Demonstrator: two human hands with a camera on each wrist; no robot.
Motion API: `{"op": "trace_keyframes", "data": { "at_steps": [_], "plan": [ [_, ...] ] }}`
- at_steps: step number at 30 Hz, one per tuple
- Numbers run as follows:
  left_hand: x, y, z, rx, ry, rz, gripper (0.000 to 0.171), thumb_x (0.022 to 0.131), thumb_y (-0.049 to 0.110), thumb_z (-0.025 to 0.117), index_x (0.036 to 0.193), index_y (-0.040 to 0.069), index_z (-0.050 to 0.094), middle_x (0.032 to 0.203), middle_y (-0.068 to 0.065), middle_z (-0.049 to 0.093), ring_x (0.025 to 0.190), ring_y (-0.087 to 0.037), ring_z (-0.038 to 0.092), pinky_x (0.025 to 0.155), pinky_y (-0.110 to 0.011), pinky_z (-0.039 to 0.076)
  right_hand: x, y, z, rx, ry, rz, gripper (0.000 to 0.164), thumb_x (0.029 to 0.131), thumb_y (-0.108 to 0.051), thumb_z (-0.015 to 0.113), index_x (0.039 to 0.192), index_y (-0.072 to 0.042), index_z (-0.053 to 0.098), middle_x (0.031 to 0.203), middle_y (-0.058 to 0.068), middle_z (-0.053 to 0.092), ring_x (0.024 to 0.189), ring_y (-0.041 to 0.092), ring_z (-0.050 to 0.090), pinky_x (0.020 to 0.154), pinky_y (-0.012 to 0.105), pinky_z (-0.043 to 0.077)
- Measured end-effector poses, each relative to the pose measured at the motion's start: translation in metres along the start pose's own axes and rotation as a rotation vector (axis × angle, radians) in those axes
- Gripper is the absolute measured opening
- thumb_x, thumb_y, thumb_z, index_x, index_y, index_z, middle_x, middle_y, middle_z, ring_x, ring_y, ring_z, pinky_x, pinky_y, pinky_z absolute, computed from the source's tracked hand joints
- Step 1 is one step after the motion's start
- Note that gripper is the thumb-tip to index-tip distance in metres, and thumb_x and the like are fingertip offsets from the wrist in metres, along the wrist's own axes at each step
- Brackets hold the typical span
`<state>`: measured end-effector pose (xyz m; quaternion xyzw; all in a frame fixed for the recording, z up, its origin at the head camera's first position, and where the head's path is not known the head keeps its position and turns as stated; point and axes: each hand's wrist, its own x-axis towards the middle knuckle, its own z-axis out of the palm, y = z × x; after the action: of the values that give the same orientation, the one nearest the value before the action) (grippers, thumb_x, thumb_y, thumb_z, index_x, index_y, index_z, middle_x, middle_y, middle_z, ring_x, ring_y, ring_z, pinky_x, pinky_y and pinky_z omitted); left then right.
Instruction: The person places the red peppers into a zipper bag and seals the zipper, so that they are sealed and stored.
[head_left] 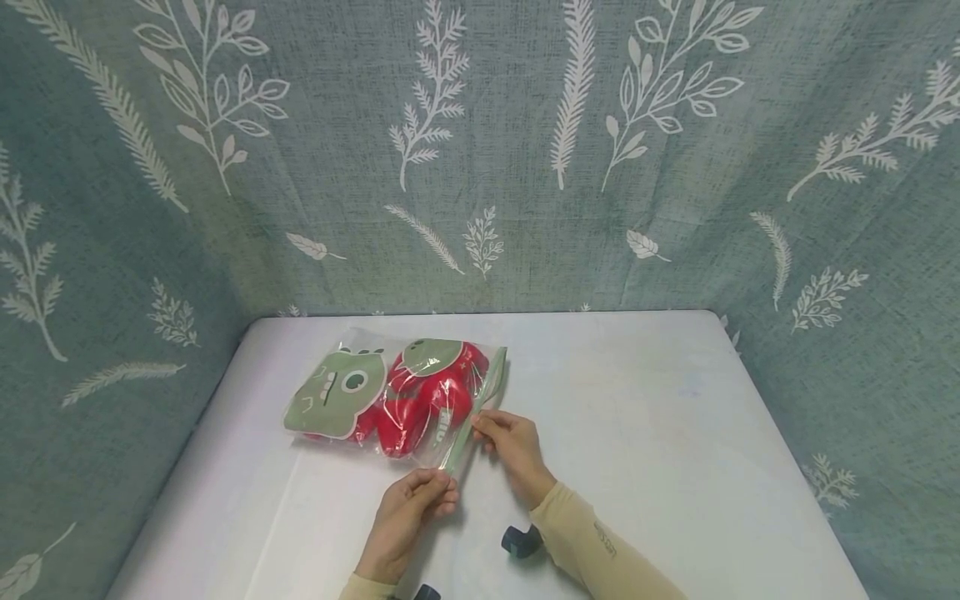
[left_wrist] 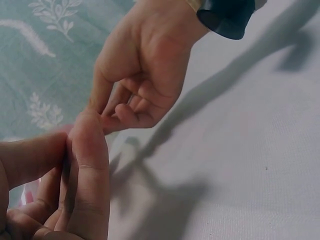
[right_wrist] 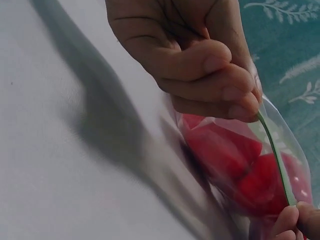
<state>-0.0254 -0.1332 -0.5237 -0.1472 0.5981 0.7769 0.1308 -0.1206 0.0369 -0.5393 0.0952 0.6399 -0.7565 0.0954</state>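
A clear zip bag (head_left: 423, 446) lies on the white table, with a pale green strip (head_left: 491, 379) along its right-hand edge. Inside are glossy red rounded things (head_left: 402, 421) and green cartoon-creature faces (head_left: 311, 408); their exact kind is unclear through the plastic. My left hand (head_left: 408, 508) pinches the near end of the strip between thumb and fingers. Higher along that same edge, my right hand (head_left: 513, 446) pinches the strip. In the right wrist view, the strip (right_wrist: 277, 155) runs taut between the left hand (right_wrist: 185, 70) and the right fingertips (right_wrist: 295, 225).
The white tabletop (head_left: 637, 433) stretches under both arms. Green leaf-patterned curtain (head_left: 510, 167) stands behind it and along both sides. Dark wrist camera mounts (head_left: 521, 542) sit near the wrists, and the sleeves are beige.
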Motion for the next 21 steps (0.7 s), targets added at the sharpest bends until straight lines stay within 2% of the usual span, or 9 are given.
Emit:
{"op": "trace_keyframes", "data": {
  "at_steps": [13, 21],
  "plan": [
    [0.001, -0.002, 0.0, -0.014, 0.005, 0.002, 0.032, 0.098, 0.012, 0.067, 0.118, -0.01, 0.057, 0.101, -0.013, 0.07, 0.088, -0.018, 0.071, 0.08, -0.03, 0.059, 0.01, -0.009, -0.002, -0.009, 0.027, 0.017, 0.028, 0.088, -0.018, 0.08, 0.106, 0.003, 0.075, 0.076, 0.002, 0.073, 0.064, 0.011, 0.059, 0.06, 0.023, 0.046],
    [-0.001, -0.002, 0.001, -0.027, 0.006, 0.011, 0.025, 0.097, 0.008, 0.067, 0.113, -0.008, 0.056, 0.097, -0.011, 0.07, 0.086, -0.017, 0.071, 0.079, -0.029, 0.059, 0.022, -0.012, -0.005, 0.008, 0.04, 0.023, 0.027, 0.089, -0.015, 0.078, 0.107, 0.005, 0.074, 0.076, 0.003, 0.073, 0.066, 0.009, 0.06, 0.059, 0.019, 0.046]
  ]
}}
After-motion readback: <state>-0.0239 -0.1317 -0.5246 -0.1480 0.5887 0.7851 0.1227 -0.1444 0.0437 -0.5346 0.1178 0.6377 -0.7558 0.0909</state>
